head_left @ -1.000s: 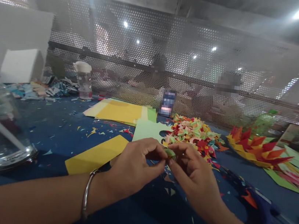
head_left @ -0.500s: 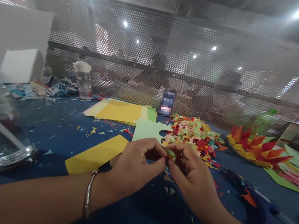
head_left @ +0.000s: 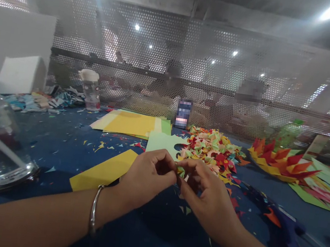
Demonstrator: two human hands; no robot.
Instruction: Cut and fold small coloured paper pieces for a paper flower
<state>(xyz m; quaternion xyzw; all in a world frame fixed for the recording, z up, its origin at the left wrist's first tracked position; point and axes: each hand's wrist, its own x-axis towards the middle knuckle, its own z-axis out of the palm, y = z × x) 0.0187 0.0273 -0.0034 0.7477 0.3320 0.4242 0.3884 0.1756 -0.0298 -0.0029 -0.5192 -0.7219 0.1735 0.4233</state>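
Note:
Between my two hands is a small light-green and yellow paper flower (head_left: 180, 172), partly hidden by the fingers. My left hand (head_left: 148, 178), with a silver bangle at the wrist, pinches its left side between thumb and forefinger. My right hand (head_left: 207, 195) pinches the right side, its other fingers curled. Just behind the hands lies a pale green paper sheet (head_left: 162, 142) with rounded cut-outs along its edge. A heap of small multicoloured paper flowers (head_left: 210, 148) sits beyond. Left of my left hand rests a yellow paper strip (head_left: 99, 171).
A blue glue gun (head_left: 282, 224) lies at the right, near a red, orange and yellow paper piece (head_left: 282, 162). Stacked coloured sheets (head_left: 134, 124), a phone (head_left: 183, 114) and a lidded cup (head_left: 89, 90) stand behind. A large clear jar (head_left: 2, 145) is at the left. Scraps dot the blue table.
Both hands have shifted slightly left in view with the paper flower, and its green and yellow petals show more between the fingertips. The other things lie as before.

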